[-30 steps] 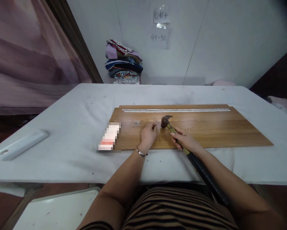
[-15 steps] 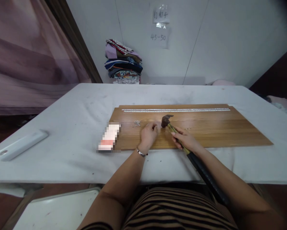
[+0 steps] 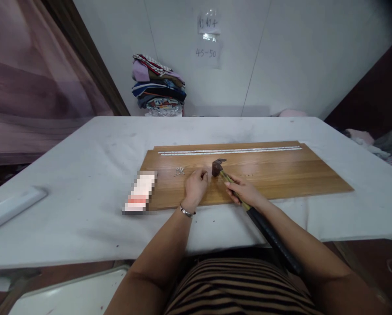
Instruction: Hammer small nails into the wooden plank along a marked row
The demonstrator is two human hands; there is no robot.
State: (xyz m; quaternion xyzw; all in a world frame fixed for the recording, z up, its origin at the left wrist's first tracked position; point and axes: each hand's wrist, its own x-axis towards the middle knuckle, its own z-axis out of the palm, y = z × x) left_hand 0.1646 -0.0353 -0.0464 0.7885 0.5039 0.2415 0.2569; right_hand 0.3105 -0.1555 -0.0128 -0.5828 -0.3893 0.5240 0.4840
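Observation:
My right hand [image 3: 243,190] is closed around the claw hammer [image 3: 237,190], gripping its yellowish shaft just below the rusty head. The dark handle end runs back beneath my right forearm. Close to the left of the hammer head, my left hand [image 3: 196,184] rests low at the wooden board [image 3: 281,173], thumb and finger pinched together. Whatever sits in that pinch, if anything, is too small to make out. A small pile of nails [image 3: 179,170] lies on the board beyond my left hand. To the right of the hammer, several dark dots [image 3: 247,175] form a short row in the wood.
Two white marked strips [image 3: 230,151] run along the board's far side. A blurred-out phone-like object [image 3: 140,192] lies at its left end. At the far left of the white-covered table [image 3: 84,175] is a white plastic piece [image 3: 15,208]. Folded cloths [image 3: 159,85] are stacked by the wall.
The view has swung slightly to the right, so the whole scene sits further left. Both hands and the hammer keep nearly the same places over the board.

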